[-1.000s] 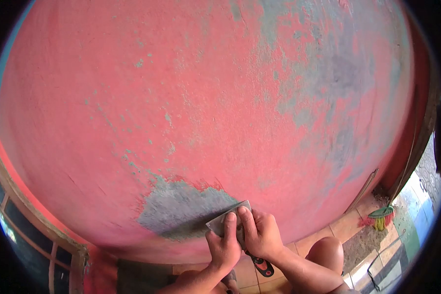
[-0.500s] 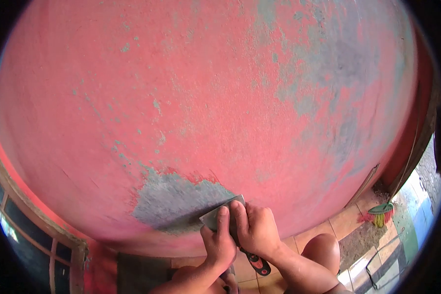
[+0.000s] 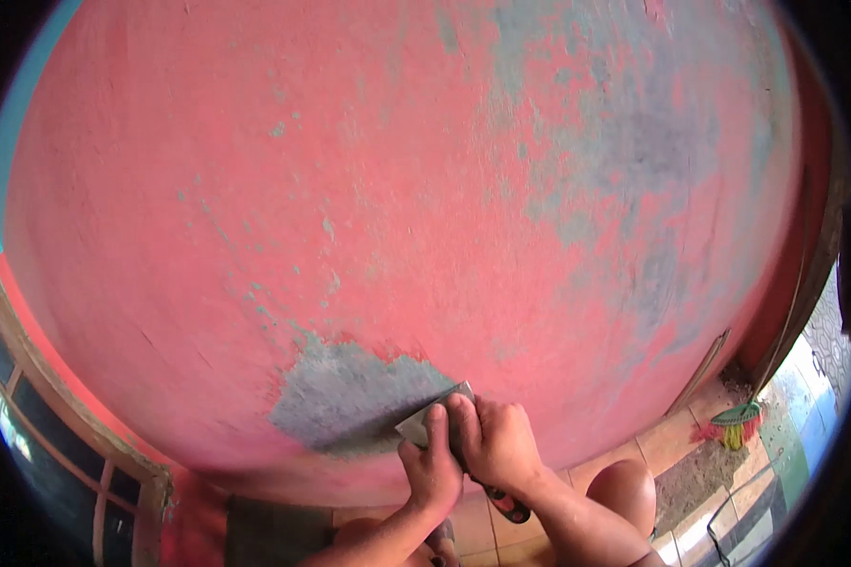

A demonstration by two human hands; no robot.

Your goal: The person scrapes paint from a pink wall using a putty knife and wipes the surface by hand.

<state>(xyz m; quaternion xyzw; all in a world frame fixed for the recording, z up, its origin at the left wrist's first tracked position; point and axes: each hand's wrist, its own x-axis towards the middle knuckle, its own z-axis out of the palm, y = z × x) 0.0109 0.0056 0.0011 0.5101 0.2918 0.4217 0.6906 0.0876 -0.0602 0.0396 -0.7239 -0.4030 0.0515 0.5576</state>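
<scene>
A wide metal scraper (image 3: pixel 414 428) with a black and red handle is pressed to the pink wall (image 3: pixel 425 236), its blade at the lower right edge of a bare grey patch (image 3: pixel 350 392). My right hand (image 3: pixel 501 449) is closed around the scraper where blade and handle meet, the handle end showing below it. My left hand (image 3: pixel 433 472) is closed on the blade's left part, with a digit pressed flat along the metal. Part of the blade and most of the grip are hidden by my hands.
More worn grey and green areas (image 3: pixel 652 151) mark the wall at upper right. A broom (image 3: pixel 734 420) with coloured bristles stands at the right on the tiled floor (image 3: pixel 667 444), near loose debris (image 3: pixel 700 477). A framed window (image 3: pixel 57 425) is at lower left. My knee (image 3: pixel 624 496) is beside my right forearm.
The view has shifted slightly, so the wall's lower patch appears farther right. My hands and the scraper have moved a little right in view, both still gripping.
</scene>
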